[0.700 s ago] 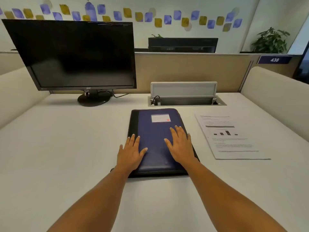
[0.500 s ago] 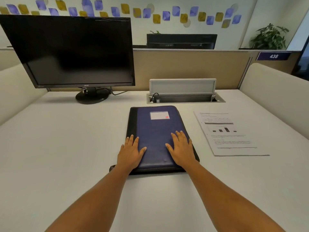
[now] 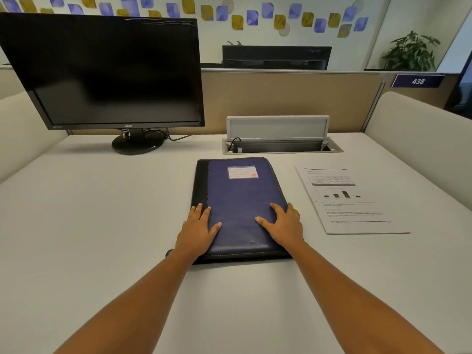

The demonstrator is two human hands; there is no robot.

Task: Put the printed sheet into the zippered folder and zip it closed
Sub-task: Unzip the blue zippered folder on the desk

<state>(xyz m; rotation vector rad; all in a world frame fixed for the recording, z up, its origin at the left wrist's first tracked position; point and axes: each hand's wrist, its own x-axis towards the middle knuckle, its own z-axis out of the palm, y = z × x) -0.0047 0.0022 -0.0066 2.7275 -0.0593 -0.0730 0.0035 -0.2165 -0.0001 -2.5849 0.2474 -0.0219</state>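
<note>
The zippered folder (image 3: 238,198), dark blue with a black spine and a white label, lies closed and flat in the middle of the white desk. My left hand (image 3: 198,229) rests flat on its near left corner, fingers spread. On the near right edge sits my right hand (image 3: 283,224), thumb on the cover and fingers curled over the side. The printed sheet (image 3: 350,200), white with a small bar chart, lies on the desk to the right of the folder, apart from it.
A black monitor (image 3: 107,70) stands at the back left on a round base. An open cable box (image 3: 281,139) with a raised lid is sunk into the desk behind the folder. Padded partitions close in the desk (image 3: 89,213) at the left, right and back.
My right hand has slid toward the folder's right edge and its fingers have curled over the side. The left hand stays flat on the cover.
</note>
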